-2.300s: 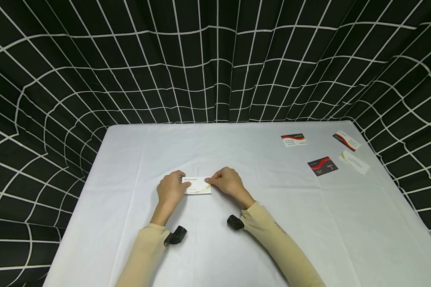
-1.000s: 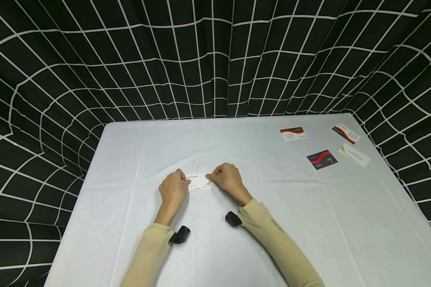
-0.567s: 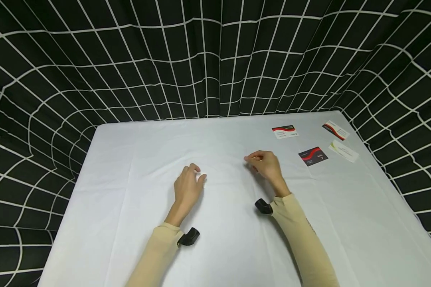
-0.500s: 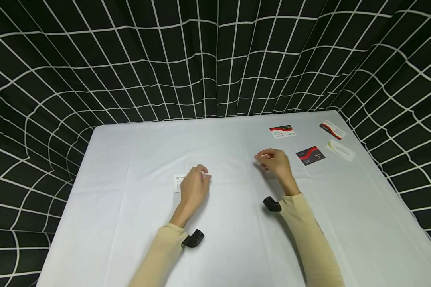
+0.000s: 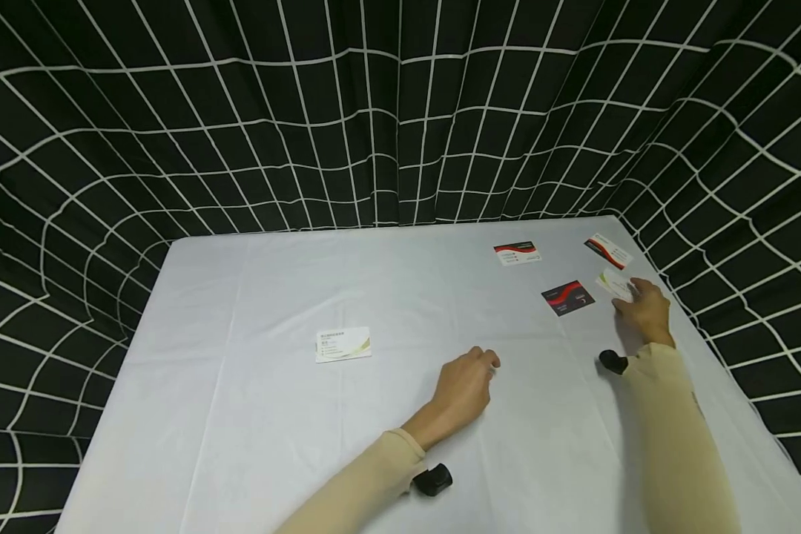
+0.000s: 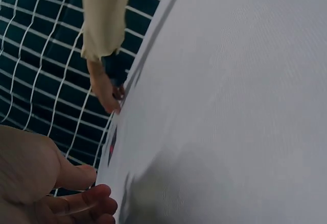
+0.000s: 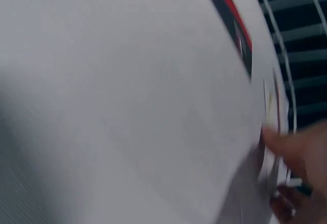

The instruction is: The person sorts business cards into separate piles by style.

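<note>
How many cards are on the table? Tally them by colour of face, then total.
White with green-yellow swoosh: 2, one mid-table, one under the right hand at
White with red band: 2
Black with red wave: 1
Total: 5

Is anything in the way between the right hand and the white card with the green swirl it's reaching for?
No, nothing visible blocks it. The right hand is already at the white card, fingertips touching its near edge. The black card lies apart to its left, and the red-striped card lies beyond it.
</note>
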{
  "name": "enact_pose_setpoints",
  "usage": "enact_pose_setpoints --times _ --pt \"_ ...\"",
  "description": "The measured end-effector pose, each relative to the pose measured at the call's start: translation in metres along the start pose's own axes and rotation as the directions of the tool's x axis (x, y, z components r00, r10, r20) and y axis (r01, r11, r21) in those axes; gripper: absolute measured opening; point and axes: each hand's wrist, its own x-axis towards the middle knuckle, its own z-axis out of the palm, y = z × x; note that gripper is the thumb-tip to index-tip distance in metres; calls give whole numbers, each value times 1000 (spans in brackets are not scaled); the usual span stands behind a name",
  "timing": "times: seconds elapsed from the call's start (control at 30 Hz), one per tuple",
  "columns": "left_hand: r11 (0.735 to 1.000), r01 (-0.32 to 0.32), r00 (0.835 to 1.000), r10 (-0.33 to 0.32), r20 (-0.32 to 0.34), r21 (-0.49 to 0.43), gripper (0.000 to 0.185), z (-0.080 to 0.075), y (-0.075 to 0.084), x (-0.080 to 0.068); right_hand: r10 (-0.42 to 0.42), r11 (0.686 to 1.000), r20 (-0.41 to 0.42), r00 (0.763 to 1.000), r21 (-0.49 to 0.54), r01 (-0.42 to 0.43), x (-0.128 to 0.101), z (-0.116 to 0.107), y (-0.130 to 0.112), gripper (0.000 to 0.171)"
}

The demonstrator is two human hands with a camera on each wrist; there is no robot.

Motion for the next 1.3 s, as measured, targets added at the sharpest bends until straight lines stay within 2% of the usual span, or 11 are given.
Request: enact_pose_setpoints --times 0.13,0.37,0.47,0.57,0.67,0.77,0.87,0.93,1.07,1.23,1.3 --pt "998 -44 999 44 17 41 15 6 12 3 -21 998 139 990 -50 29 9 -20 23 72" --pt "998 -59 996 59 71 9 15 19 20 13 143 986 313 939 -132 -106 0 -42 40 84" --pt "998 -44 997 47 66 -42 14 23 24 22 208 978 310 928 -78 -193 -5 -40 40 83" --pt "990 12 996 2 93 -142 14 25 26 31 256 955 260 931 85 -286 -12 -33 36 78" --pt "950 128 983 -83 164 -286 14 25 26 35 268 895 258 928 291 -339 -22 -23 30 71" --pt "886 235 964 -161 210 -400 20 23 24 37 259 784 302 917 489 -383 -34 -14 18 65" --pt "851 267 959 -187 213 -453 30 22 23 40 249 709 335 909 576 -407 -54 -9 2 62" --pt "840 271 958 -190 213 -470 36 21 22 41 260 694 331 907 590 -414 -70 -4 -10 61" --pt "797 298 952 -211 220 -525 45 22 19 45 150 758 363 920 555 -343 -107 8 -34 64" --pt "685 319 947 -250 201 -655 49 23 12 46 -53 835 405 913 519 -182 -141 24 -72 58" --pt "684 307 950 -259 172 -662 49 22 10 46 -92 864 405 910 486 -129 -150 28 -84 54"
